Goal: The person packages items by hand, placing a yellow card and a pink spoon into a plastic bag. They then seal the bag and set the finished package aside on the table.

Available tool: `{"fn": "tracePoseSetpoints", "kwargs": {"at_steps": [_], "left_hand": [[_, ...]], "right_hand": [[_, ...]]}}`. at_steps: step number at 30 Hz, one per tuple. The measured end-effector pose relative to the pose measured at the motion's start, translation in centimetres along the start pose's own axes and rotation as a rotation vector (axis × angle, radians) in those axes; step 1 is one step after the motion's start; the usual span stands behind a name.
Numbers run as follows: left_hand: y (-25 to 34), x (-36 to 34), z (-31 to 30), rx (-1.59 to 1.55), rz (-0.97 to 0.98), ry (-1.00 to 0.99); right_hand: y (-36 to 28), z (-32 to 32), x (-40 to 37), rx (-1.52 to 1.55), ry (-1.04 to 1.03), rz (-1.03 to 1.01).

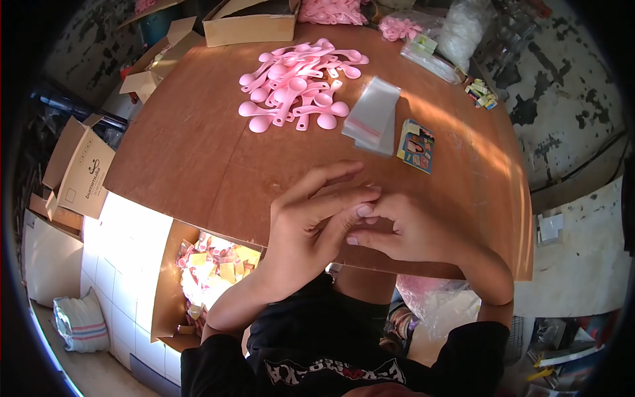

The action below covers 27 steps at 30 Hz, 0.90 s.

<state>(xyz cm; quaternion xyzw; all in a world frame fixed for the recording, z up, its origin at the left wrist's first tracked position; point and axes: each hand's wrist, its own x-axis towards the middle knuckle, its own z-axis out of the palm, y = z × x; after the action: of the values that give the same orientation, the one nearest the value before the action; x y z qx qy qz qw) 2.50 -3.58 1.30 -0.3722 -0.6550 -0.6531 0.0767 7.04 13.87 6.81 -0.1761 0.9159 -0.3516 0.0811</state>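
In front of my body, just above the table's near edge, my two hands meet at the fingertips. My left hand (311, 215) has its fingers stretched out and apart, its thumb touching the fingers of the other hand. My right hand (413, 228) is curled, thumb and fingers drawn toward the left thumb; whatever it may pinch is hidden. Beyond them lie a small stack of printed cards (415, 147) and a stack of clear plastic bags (374, 116). Farther off is a heap of pink plastic measuring spoons (291, 86).
The brown wooden table (192, 145) carries a cardboard box (250, 28) at its far edge. At the right are plastic packs (433, 59) and several small card bundles (481, 94). Below the near-left edge stands an open carton of packed items (215, 261). Another carton (86, 165) is left.
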Motion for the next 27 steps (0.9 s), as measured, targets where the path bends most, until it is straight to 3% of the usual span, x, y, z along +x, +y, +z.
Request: {"fn": "tracePoseSetpoints", "kwargs": {"at_steps": [5,6,9,10,11,13,15,17,19,22,27], "left_hand": [[-0.6,0.0,-0.9,0.007,0.036,-0.022],[-0.2,-0.5,-1.4,-0.059,-0.150,-0.108],[-2.2,-1.3,-1.5,-0.062,-0.126,-0.054],[-2.0,-1.7,-1.8,-0.183,-0.312,-0.065],[-2.2,-2.0,-2.0,-0.182,-0.313,-0.065],[-2.9,-2.7,-2.1,-0.292,-0.470,-0.020],[-3.0,-3.0,-2.3,-0.302,-0.523,-0.025],[-3.1,-3.2,-2.2,-0.209,-0.442,-0.043],[-3.4,-3.3,-2.1,-0.184,-0.386,-0.029],[-3.2,-3.1,-2.3,-0.255,-0.552,-0.086],[-3.8,-3.0,-2.3,-0.295,-0.479,-0.055]], "right_hand": [[0.8,0.5,1.1,-0.019,0.073,-0.145],[1.2,0.4,1.4,-0.020,0.071,-0.146],[2.4,-1.2,3.0,-0.030,0.056,-0.313],[2.5,-2.1,3.8,0.164,-0.052,-0.267],[2.7,-3.0,4.7,0.356,-0.159,-0.217],[5.1,-4.0,7.6,0.527,-0.037,-0.138],[8.5,-4.9,11.4,-0.049,0.251,-0.155],[12.2,-5.4,14.5,-0.198,0.387,-0.098],[14.9,-5.5,17.0,-0.267,0.389,-0.051],[16.5,-6.1,19.5,-0.404,0.308,0.011],[17.3,-6.4,21.4,-0.490,0.145,0.033]]}}
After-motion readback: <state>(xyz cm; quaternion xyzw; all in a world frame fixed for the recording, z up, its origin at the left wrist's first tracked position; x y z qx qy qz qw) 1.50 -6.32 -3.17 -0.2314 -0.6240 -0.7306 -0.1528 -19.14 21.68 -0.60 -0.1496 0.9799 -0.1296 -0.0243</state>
